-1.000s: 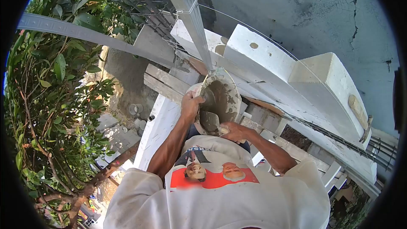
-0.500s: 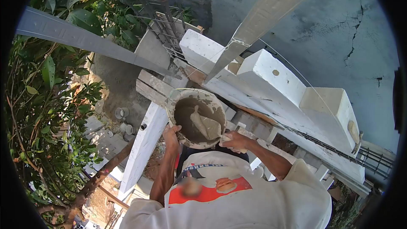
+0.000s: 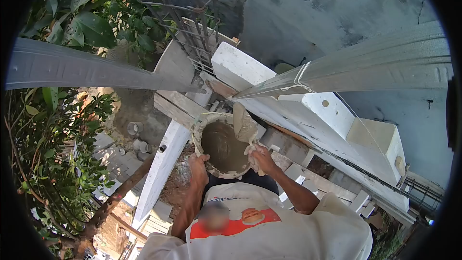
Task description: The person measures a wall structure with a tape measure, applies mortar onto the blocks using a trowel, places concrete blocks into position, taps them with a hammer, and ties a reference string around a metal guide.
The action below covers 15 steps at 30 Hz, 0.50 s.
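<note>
A bucket (image 3: 196, 132) of wet grey mortar (image 3: 222, 144) stands in front of my body, its rim crusted with mortar. My left hand (image 3: 198, 167) is closed on the near left of the rim. In my right hand (image 3: 262, 158), at the right side of the bucket, is a mortar-coated trowel (image 3: 244, 124). Its blade points away from me over the far right of the rim, above the mortar. The fingers of my right hand wrap round the handle end, and the handle itself is mostly hidden.
Beyond the bucket, white blocks (image 3: 243, 65) line a ledge, with a taut string above them. Two metal strips (image 3: 86, 67) slant in from the sides. Steel rebar (image 3: 197, 24) rises at the back. A white beam (image 3: 161, 163), a branch (image 3: 115, 200) and leaves lie left.
The trowel has come up out of the mortar to the right rim, its blade now pointing away from me. The view has shifted, and the right metal strip appears lower.
</note>
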Motion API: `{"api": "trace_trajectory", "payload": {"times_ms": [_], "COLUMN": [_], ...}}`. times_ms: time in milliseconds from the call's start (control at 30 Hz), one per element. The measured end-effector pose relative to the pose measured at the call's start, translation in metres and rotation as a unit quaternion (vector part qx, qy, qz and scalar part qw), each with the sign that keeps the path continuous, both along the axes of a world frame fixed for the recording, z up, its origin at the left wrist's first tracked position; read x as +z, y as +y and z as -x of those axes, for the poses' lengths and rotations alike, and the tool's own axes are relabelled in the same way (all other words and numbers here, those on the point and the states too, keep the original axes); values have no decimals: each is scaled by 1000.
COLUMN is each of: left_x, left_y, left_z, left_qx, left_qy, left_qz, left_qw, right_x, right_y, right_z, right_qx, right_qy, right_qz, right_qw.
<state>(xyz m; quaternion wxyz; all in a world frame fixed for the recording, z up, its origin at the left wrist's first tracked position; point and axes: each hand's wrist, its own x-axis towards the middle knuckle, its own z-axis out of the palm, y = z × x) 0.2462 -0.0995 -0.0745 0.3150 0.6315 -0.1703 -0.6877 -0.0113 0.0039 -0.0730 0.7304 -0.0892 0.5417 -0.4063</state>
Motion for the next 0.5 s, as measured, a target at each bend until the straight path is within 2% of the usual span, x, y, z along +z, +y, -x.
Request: {"api": "trace_trajectory", "payload": {"times_ms": [33,133,200,233,300,367,433,500], "left_x": [0,9,2,-1,-9,-16,-6,-5], "left_y": [-1,-2,2,5,10,14,10,10], "left_z": [-1,-5,-11,-15,-23,-29,-23,-30], "left_qx": [-11,-12,-10,-8,-7,7,8,4], "left_qy": [-18,-32,-38,-44,-51,-60,-43,-27], "left_qz": [2,-26,-38,-51,-64,-48,-51,-56], "left_qw": [1000,999,999,998,997,997,998,998], "right_x": [-5,-25,-40,-48,-68,-104,-105,-92], "right_y": [-16,-78,-123,-145,-183,-207,-211,-201], "right_z": [-6,-28,-31,-35,-41,-38,-36,-38], "right_qx": [-58,-99,-41,-42,-88,-66,-43,110], "right_qy": [-6,149,398,398,574,605,634,552], "right_qz": [44,94,169,170,207,178,146,15], "right_qw": [997,979,901,900,788,773,759,826]}}
